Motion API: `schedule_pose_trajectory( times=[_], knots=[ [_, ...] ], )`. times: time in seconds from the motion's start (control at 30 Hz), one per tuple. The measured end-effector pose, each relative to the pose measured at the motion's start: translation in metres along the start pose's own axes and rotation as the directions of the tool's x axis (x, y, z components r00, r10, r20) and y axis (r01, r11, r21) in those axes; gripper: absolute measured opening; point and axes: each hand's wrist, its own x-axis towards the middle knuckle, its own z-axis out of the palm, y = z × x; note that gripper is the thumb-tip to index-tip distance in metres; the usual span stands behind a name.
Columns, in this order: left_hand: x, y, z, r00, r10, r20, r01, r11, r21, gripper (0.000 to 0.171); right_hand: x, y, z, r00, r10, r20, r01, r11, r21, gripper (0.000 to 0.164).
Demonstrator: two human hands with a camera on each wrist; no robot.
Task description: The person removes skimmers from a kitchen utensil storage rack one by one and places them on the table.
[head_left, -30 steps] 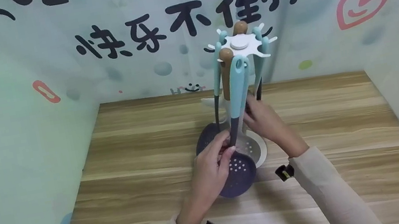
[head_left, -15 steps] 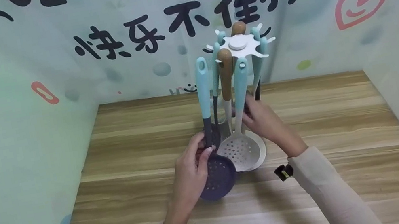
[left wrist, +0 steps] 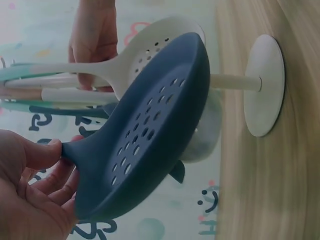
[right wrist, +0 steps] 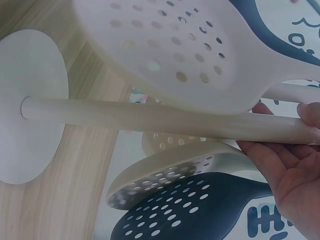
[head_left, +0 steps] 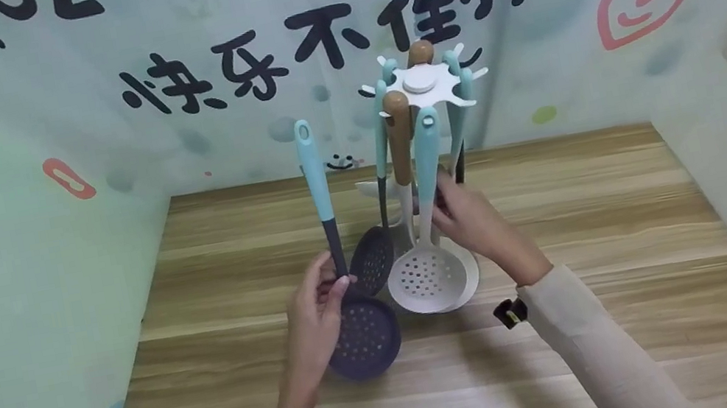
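My left hand (head_left: 309,322) pinches the neck of a dark blue skimmer (head_left: 364,342) with a light blue handle. The skimmer stands upright, apart from the white utensil rack (head_left: 439,87). Close up in the left wrist view, the perforated bowl of the skimmer (left wrist: 150,120) faces the rack's foot. My right hand (head_left: 479,221) holds the rack below its hooks, and the right wrist view has its fingers around the white pole (right wrist: 150,117). From the hooks hang a white skimmer (head_left: 426,281), another dark blue perforated utensil (head_left: 374,262) and a utensil with a brown handle (head_left: 401,141).
The rack stands on a wooden table (head_left: 592,313) by its round white base (left wrist: 265,85). Behind it hangs a printed cloth backdrop (head_left: 231,134), and side panels enclose the table left and right. More light blue handles hang around the back of the rack.
The left hand has moved left with the dark blue skimmer, whose handle has come off the front hook, leaving the white skimmer in view. The right hand keeps its hold on the pole.
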Motion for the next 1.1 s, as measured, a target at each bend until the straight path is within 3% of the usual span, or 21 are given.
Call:
schedule_pose_trajectory(
  times=[0.53, 0.67, 0.9, 1.1],
  knots=[
    [0.005, -0.043, -0.007, 0.988, -0.156, 0.006, 0.156, 0.988, -0.003, 0.043, 0.000, 0.001, 0.000, 1.000, -0.026, -0.016, 0.025, 0.999, -0.019, 0.024],
    [0.006, -0.054, -0.006, 0.985, -0.173, 0.018, 0.173, 0.985, 0.005, 0.044, 0.000, 0.001, 0.000, 1.000, -0.028, -0.013, 0.028, 1.000, -0.014, 0.023],
    [0.007, -0.072, -0.001, 0.964, -0.263, 0.026, 0.262, 0.965, 0.031, 0.044, 0.000, -0.001, 0.001, 0.999, -0.032, -0.011, 0.032, 0.999, 0.008, 0.024],
    [0.011, -0.086, 0.006, 0.959, -0.279, 0.050, 0.274, 0.957, 0.093, 0.042, 0.000, 0.000, 0.000, 0.999, -0.031, -0.009, 0.031, 0.999, 0.020, 0.024]
  ],
)
